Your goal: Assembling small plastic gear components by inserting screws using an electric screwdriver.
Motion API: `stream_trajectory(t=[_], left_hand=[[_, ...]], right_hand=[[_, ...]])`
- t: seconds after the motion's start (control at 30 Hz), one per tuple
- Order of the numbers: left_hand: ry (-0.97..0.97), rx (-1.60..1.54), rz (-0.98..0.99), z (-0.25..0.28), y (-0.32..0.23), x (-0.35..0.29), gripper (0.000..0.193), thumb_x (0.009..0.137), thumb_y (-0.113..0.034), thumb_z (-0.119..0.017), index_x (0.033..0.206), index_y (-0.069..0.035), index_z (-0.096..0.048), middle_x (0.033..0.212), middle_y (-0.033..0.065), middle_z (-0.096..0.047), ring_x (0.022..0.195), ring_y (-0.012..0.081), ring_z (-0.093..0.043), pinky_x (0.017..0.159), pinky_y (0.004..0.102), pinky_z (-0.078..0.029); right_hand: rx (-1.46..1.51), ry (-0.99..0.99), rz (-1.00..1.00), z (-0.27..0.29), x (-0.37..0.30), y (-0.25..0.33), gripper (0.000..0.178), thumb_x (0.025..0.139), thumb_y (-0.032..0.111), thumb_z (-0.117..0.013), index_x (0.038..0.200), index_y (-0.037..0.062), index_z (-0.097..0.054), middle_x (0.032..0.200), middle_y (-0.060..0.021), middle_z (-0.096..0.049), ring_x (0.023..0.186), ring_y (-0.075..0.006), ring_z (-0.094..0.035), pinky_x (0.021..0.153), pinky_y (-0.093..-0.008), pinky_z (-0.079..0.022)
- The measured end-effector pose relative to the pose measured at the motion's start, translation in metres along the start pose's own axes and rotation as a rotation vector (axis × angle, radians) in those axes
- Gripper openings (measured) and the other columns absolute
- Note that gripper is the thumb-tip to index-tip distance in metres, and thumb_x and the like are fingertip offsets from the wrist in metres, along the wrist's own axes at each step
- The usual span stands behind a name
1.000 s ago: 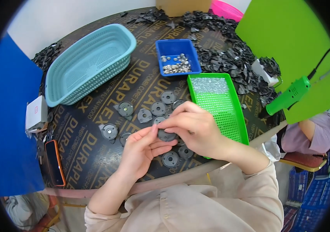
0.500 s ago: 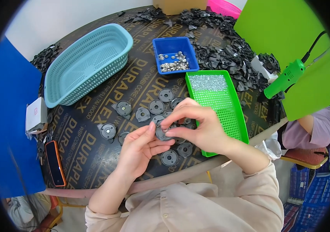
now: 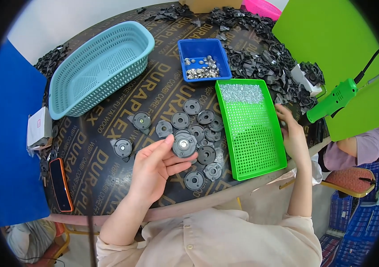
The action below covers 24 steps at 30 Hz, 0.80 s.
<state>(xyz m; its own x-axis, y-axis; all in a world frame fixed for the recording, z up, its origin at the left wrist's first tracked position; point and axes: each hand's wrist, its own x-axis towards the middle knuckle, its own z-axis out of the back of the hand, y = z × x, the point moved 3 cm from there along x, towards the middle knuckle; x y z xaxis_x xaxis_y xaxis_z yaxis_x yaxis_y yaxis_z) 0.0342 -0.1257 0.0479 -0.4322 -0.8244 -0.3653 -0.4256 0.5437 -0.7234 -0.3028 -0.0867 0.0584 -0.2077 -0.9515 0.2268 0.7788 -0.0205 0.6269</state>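
Note:
My left hand [image 3: 153, 168] pinches a round dark grey plastic disc part [image 3: 181, 150], its face turned up, with a shiny metal piece [image 3: 183, 144] at its centre. Several similar discs [image 3: 206, 155] with open centre holes lie on the table just beyond and to the right of it. To the left, two more discs [image 3: 122, 147] have metal centres. My right hand [image 3: 292, 135] is beside the right rim of the green perforated tray [image 3: 260, 153], fingers stretched forward and apart, with nothing visible in them. Small silvery pieces [image 3: 242, 94] fill the tray's far end.
A blue bin [image 3: 205, 44] of round metal pieces stands beyond the discs. At the far left sits a light-blue basket [image 3: 96, 84]. A green electric screwdriver [image 3: 334, 101] is at right, near black plastic parts [image 3: 260, 66]. A phone [image 3: 60, 184] lies near left.
My right hand has left the disc and moved right, past the tray. My left hand still holds the disc, whose metal centre now shows.

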Motion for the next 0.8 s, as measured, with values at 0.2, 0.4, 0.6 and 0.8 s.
stream_trajectory(t=[0.2, 0.4, 0.6, 0.8], left_hand=[[-0.036, 0.046, 0.010, 0.001, 0.000, -0.001, 0.033, 0.099, -0.029, -0.052, 0.109, 0.001, -0.064, 0.102, 0.0136, -0.070, 0.093, 0.0259, -0.070, 0.073, 0.0325, -0.058], [-0.054, 0.079, 0.061, 0.000, 0.000, 0.000, 0.034, 0.100, -0.031, -0.051, 0.109, 0.000, -0.063, 0.102, 0.0145, -0.070, 0.092, 0.0280, -0.070, 0.072, 0.0314, -0.059], [0.009, 0.046, 0.119, -0.001, 0.003, 0.001, 0.035, 0.100, -0.030, -0.049, 0.110, 0.002, -0.061, 0.105, 0.0156, -0.069, 0.096, 0.0303, -0.069, 0.073, 0.0328, -0.059], [0.112, -0.006, 0.121, -0.003, 0.006, 0.000, 0.033, 0.100, -0.023, -0.048, 0.118, 0.002, -0.059, 0.111, 0.0159, -0.067, 0.104, 0.0321, -0.066, 0.079, 0.0362, -0.058]], right_hand=[[-0.366, 0.049, -0.186, 0.013, -0.022, -0.030, 0.044, 0.076, -0.016, -0.057, 0.116, 0.0033, -0.057, 0.105, -0.0173, -0.066, 0.098, -0.0302, -0.065, 0.076, -0.0346, -0.053], [-0.309, -0.083, 0.246, 0.020, -0.022, -0.017, 0.024, 0.071, -0.010, -0.063, 0.093, -0.0007, -0.065, 0.091, -0.0148, -0.065, 0.088, -0.0320, -0.063, 0.073, -0.0370, -0.049], [-0.418, -0.046, 0.167, 0.019, -0.032, -0.021, 0.017, 0.072, -0.004, -0.066, 0.089, -0.0009, -0.066, 0.084, -0.0131, -0.060, 0.078, -0.0310, -0.058, 0.068, -0.0382, -0.046], [-0.382, -0.153, 0.110, 0.020, -0.045, -0.025, 0.011, 0.077, -0.003, -0.066, 0.088, -0.0012, -0.065, 0.085, -0.0122, -0.062, 0.078, -0.0283, -0.061, 0.069, -0.0340, -0.048]])
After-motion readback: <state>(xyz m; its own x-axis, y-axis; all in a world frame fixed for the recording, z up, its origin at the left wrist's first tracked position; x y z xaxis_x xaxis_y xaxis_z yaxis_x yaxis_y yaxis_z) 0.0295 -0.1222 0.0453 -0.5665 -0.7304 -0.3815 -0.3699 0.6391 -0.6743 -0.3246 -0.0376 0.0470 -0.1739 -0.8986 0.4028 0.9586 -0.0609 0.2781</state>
